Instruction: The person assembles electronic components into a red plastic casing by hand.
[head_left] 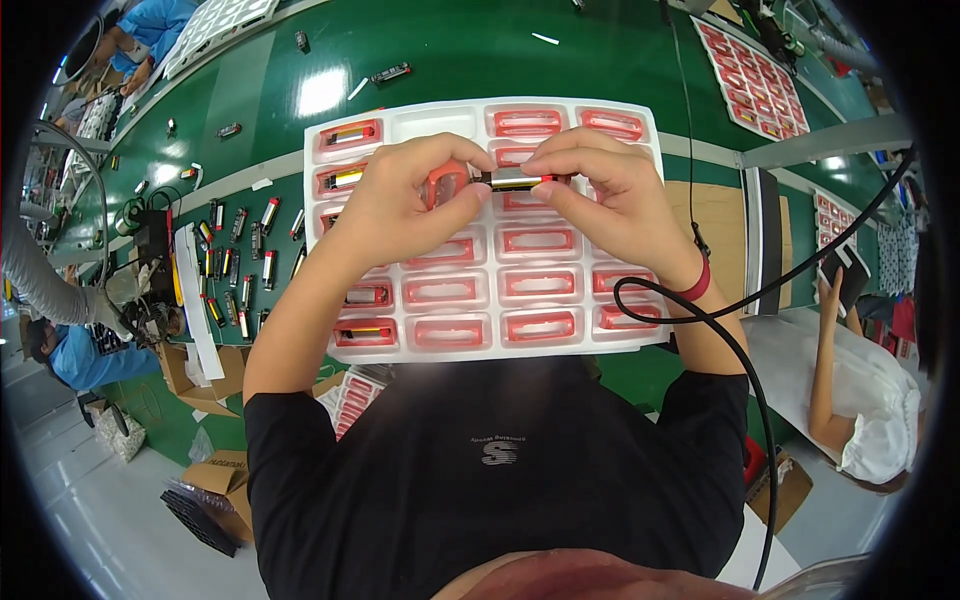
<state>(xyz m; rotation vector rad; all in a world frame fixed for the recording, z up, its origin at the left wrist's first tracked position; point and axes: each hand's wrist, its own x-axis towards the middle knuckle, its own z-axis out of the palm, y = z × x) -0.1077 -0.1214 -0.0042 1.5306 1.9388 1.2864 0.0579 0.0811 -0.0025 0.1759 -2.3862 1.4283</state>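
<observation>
Between my two hands, over the white tray, is a short battery-like stick, black and silver with a yellow stripe. My left hand pinches its left end with thumb and forefinger. At the right end, the fingertips of my right hand close on it. A red plastic shell shows tilted within the curl of my left hand; whether the hand grips it I cannot tell. Red shells fill many tray pockets, and some in the left column hold similar sticks. One top-row pocket is bare.
Loose sticks lie scattered on the green table left of the tray. A black cable loops over the tray's right edge. Another filled tray stands far right. A person in white sits at right; others in blue are at left.
</observation>
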